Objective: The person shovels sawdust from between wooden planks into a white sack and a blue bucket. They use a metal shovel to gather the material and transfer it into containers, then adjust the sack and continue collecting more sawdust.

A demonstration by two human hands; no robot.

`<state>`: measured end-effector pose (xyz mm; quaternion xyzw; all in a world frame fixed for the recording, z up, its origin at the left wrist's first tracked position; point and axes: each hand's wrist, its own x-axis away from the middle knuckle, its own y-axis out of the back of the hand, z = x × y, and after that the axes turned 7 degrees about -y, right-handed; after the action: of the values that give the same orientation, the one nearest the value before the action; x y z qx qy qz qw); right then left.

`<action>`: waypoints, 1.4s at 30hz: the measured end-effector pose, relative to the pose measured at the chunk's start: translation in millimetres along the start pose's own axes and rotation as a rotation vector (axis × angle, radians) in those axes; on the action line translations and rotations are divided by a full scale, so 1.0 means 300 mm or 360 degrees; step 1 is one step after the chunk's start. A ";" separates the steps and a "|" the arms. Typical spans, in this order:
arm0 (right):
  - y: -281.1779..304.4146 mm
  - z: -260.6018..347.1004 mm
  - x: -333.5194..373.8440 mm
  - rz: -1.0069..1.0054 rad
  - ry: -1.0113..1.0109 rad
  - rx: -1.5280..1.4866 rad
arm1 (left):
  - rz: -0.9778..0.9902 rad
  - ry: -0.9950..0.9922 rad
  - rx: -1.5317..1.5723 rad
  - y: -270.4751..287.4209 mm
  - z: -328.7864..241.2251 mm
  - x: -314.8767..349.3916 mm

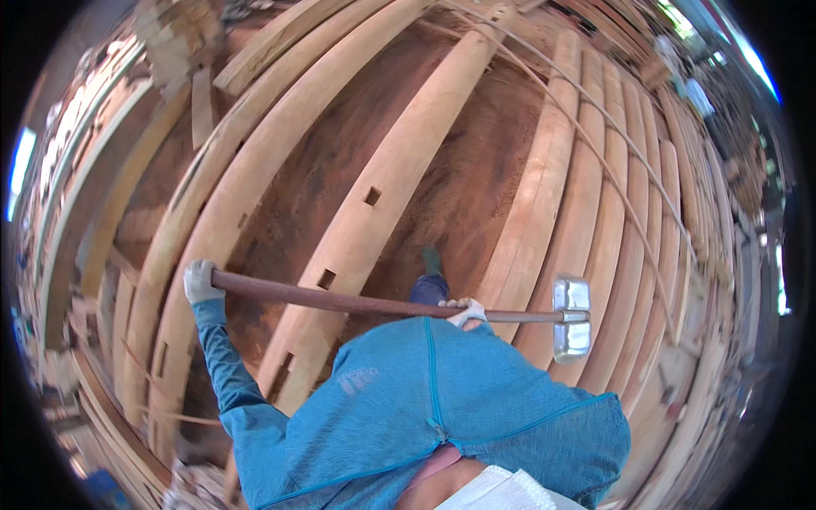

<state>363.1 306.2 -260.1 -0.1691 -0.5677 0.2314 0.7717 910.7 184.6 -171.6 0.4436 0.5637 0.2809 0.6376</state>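
A long-handled sledgehammer (357, 303) lies crosswise in front of me, its dark brown handle running from left to right. My left hand (202, 281), in a whitish glove, is closed round the handle's left end. Nearer the head, my right hand (465, 314) grips the handle; a pale glove covers it and my jacket hides part of it. The shiny metal hammer head (571, 319) is at the right, above the round timbers. Beneath the handle runs a long wooden post (382, 200) with several square mortise holes.
Long timbers (246, 161) with small mortises lie to the left. A row of rounded logs (544, 178) rests on the right, with thin poles (608, 170) across them. Reddish-brown ground (323, 153) shows between. My boot (432, 260) stands beside the middle post.
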 end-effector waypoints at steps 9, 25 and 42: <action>-0.744 0.377 -0.510 -0.0448 -0.0541 0.0624 | -0.0287 0.0600 -0.0302 -0.025 -0.511 0.023; -1.071 -0.009 -0.894 -0.0003 -0.1152 0.1879 | -0.0048 0.2147 -0.0994 0.140 -1.604 0.407; -1.045 -0.328 -1.081 0.0233 -0.1545 0.3146 | 0.0628 0.3029 -0.0872 -0.214 -2.208 -0.601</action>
<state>428.4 -133.8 -383.9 0.5981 -0.3638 0.6703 0.2462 223.2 166.0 -124.4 -0.0412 0.6709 0.7384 -0.0550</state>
